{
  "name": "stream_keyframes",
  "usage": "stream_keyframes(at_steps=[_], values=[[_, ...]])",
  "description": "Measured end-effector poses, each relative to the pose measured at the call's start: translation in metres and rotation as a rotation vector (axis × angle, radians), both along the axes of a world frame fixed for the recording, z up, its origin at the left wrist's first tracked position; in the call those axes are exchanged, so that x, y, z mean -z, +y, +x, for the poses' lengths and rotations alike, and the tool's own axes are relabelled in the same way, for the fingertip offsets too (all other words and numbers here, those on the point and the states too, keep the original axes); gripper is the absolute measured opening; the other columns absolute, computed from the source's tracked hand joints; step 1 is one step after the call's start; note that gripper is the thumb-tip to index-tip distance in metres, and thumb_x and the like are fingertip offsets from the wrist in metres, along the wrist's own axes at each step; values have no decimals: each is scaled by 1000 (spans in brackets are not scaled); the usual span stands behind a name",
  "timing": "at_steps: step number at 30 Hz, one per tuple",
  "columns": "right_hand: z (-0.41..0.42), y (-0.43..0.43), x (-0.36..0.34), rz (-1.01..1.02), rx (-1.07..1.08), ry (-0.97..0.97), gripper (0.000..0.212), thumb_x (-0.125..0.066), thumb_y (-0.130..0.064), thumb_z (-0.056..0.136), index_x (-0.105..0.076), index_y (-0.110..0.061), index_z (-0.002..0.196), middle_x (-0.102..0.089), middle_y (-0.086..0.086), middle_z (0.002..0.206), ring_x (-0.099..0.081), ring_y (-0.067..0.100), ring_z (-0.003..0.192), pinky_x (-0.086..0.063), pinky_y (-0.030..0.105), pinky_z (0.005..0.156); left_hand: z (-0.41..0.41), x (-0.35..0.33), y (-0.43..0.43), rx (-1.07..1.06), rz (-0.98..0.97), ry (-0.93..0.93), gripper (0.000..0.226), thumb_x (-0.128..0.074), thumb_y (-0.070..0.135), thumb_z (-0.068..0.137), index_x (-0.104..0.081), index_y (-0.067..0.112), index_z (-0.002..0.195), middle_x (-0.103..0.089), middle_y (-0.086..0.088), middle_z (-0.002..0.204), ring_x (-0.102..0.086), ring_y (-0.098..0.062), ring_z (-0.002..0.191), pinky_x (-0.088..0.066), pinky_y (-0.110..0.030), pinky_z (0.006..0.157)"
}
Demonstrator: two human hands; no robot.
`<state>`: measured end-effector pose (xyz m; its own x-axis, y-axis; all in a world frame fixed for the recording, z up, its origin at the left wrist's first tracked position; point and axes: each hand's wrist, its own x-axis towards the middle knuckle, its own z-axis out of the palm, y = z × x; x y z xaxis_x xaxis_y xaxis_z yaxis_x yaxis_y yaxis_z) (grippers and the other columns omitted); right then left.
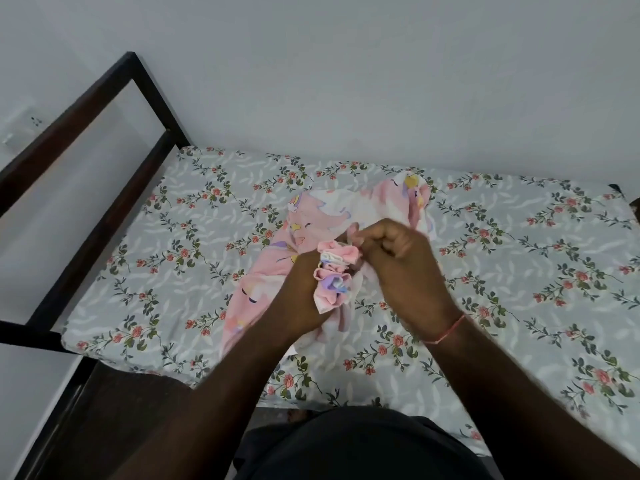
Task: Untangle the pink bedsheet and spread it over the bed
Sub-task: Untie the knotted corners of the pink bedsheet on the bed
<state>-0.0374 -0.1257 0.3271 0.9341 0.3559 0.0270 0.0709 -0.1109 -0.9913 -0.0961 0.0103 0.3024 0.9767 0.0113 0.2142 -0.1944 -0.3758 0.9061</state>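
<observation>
Both hands are gripping the knot: the left hand is clutching the bunched pink bedsheet, the right hand pinching its twisted end. Beyond them, the rest is lying crumpled on the bed. Pulling hard is probably risking tightening the tangle.

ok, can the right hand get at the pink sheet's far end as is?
Probably yes: the pink sheet's far end lies uncovered on the bed just beyond the right hand, nothing between.

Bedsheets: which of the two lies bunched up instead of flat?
The pink bedsheet, gripped by the left hand and right hand; the grey floral sheet lies flat beneath it.
</observation>
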Motion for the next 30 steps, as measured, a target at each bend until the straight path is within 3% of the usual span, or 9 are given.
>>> stream_keyframes(at_steps=[2,4,7,11,16,20,24,27,30], values=[[-5,-3,1,-78,-179,-67,21,-51,-5,96,-71,-10,99,-73,-2,95,-68,10,90,-52,25,81,-3,-9,0,88,-40,46,16,-66,43,73,-66,45,88,-65,23,74,-62,5,72,-51,-12,70],[-3,-9,0,-127,-358,-72,30,-45,-1,97,-68,-14,111,-72,-4,107,-65,6,102,-49,21,90,-2,-12,5,119,-31,14,36,-66,35,76,-57,61,97,-60,30,78,-57,15,76,-43,-1,77],[-3,-10,3,-34,-321,20,29,-47,-2,96,-63,-16,117,-71,7,99,-65,15,88,-51,28,78,0,-5,9,117,-43,45,6,-53,23,86,-58,26,89,-53,9,80,-55,2,77,-37,-1,76],[-11,-2,11,150,-179,243,15,-55,-7,93,-54,-14,106,-54,32,79,-44,20,66,-39,27,58,10,0,11,-144,63,-89,21,-56,23,75,-66,4,76,-60,9,71,-55,11,74,-41,-4,71],[15,-23,19,-259,-211,95,27,-65,-30,87,-59,-5,77,-51,8,61,-42,9,53,-37,25,57,8,7,14,-236,72,-77,22,-63,14,72,-68,8,92,-66,-1,87,-59,13,84,-44,-5,80],[10,-9,13,-53,183,25,29,-71,-25,83,-61,1,75,-58,10,62,-44,8,53,-39,17,53,3,14,6,-131,36,19,6,-60,-8,75,-64,-12,77,-57,-6,72,-52,1,67,-40,1,69],[-1,-1,8,0,-4,1,9,-60,-9,91,-67,-5,86,-70,12,79,-64,22,71,-52,34,68,3,0,-3,-4,-27,51,12,-58,4,78,-55,13,71,-47,15,64,-51,12,68,-36,0,67],[-1,-4,4,-134,-277,-114,28,-48,1,95,-68,-14,108,-72,-2,100,-66,11,93,-52,25,82,2,-16,-1,135,-80,-36,18,-47,7,82,-56,23,85,-58,12,85,-55,15,86,-38,1,80],[2,-7,1,-120,-406,-127,31,-48,2,96,-63,-13,118,-70,-5,106,-64,5,99,-48,19,87,3,-11,12,143,-4,-90,16,-49,29,91,-49,14,84,-49,0,83,-54,-8,75,-38,-4,74]])
